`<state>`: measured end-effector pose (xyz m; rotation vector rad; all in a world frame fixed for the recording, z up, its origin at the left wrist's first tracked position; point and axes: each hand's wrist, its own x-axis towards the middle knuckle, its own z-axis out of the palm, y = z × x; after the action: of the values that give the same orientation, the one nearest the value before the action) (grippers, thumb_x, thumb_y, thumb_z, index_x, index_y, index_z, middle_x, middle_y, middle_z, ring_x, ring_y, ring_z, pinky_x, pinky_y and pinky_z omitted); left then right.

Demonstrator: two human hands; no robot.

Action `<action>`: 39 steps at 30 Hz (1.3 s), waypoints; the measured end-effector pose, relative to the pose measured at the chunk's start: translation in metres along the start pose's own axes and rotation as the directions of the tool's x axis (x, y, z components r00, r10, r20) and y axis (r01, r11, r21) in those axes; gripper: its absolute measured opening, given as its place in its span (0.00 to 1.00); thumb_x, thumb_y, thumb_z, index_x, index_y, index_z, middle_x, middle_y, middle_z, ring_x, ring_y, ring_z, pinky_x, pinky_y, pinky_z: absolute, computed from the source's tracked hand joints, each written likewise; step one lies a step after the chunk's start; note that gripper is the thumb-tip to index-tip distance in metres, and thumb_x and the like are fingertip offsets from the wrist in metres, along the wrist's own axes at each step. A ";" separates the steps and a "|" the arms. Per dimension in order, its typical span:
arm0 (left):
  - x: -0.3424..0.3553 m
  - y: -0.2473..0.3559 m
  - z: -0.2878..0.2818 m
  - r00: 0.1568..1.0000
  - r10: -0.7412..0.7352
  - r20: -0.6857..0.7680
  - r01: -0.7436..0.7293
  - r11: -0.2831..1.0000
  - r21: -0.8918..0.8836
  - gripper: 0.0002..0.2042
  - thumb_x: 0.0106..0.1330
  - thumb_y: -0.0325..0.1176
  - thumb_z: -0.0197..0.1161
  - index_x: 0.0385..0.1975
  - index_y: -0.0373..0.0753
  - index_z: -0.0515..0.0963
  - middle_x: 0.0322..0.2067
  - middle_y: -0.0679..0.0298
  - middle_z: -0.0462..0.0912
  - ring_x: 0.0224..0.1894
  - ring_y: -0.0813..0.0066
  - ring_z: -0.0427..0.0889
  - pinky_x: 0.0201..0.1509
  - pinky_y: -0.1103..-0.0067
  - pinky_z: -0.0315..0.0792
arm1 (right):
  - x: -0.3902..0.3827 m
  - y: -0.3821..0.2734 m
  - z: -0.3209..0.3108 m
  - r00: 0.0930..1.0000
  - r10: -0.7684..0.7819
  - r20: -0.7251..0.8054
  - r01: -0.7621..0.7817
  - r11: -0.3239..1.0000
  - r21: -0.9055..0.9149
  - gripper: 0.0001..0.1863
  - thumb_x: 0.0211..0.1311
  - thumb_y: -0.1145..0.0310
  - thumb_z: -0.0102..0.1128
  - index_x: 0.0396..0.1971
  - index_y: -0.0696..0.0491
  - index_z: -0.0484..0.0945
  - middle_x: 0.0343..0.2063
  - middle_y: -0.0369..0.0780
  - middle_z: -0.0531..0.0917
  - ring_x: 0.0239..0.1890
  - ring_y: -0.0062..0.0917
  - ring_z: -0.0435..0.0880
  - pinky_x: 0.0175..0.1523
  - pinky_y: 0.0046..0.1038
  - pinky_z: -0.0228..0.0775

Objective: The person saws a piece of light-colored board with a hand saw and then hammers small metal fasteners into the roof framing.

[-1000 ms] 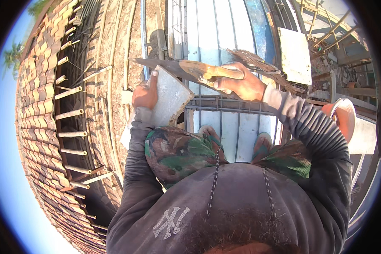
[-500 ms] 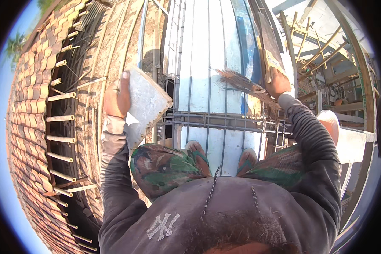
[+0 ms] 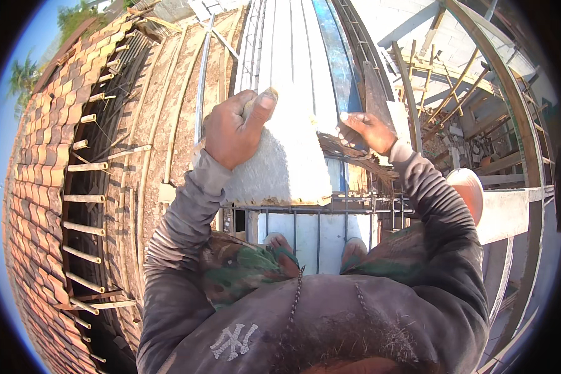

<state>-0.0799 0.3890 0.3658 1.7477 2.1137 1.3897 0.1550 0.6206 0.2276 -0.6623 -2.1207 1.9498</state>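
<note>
My left hand (image 3: 235, 129) is closed on the upper part of a whitish, rough-edged board (image 3: 283, 174), held upright or tilted over the rebar; I cannot tell which. My right hand (image 3: 369, 134), just right of the board, has its fingers bent but apart, with nothing visible in them. Directly under it lies a brown twig brush (image 3: 371, 161). Beyond the right hand is a long dark flat piece (image 3: 375, 84); I cannot tell whether it is the saw. My feet (image 3: 353, 249) stand on pale panels below the board.
A tiled roof (image 3: 40, 156) with protruding poles runs along the left, beside planking with long battens (image 3: 177, 87). Steel rebar (image 3: 349, 210) crosses the pale strip. At the right are timber frames (image 3: 514, 106) and bamboo props over a drop, and a pinkish rounded object (image 3: 466, 199).
My left hand has swung the board rightward, from the left side to in front of me. My right hand, earlier on the saw, has let it go and moved left, above the brush.
</note>
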 end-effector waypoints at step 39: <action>-0.071 -0.112 -0.209 0.511 -0.086 -0.855 0.471 0.860 0.195 0.29 0.69 0.54 0.69 0.32 0.24 0.80 0.27 0.60 0.81 0.30 0.75 0.75 0.35 0.76 0.72 | -0.324 0.183 -0.243 0.339 0.676 -0.654 -0.922 0.378 -0.087 0.27 0.65 0.44 0.66 0.30 0.57 0.77 0.15 0.38 0.75 0.12 0.23 0.72 0.15 0.30 0.58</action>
<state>-0.2559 0.2153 0.3824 0.6607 3.1772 2.0232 0.5808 0.7021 0.1296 -2.5079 -1.9545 1.1579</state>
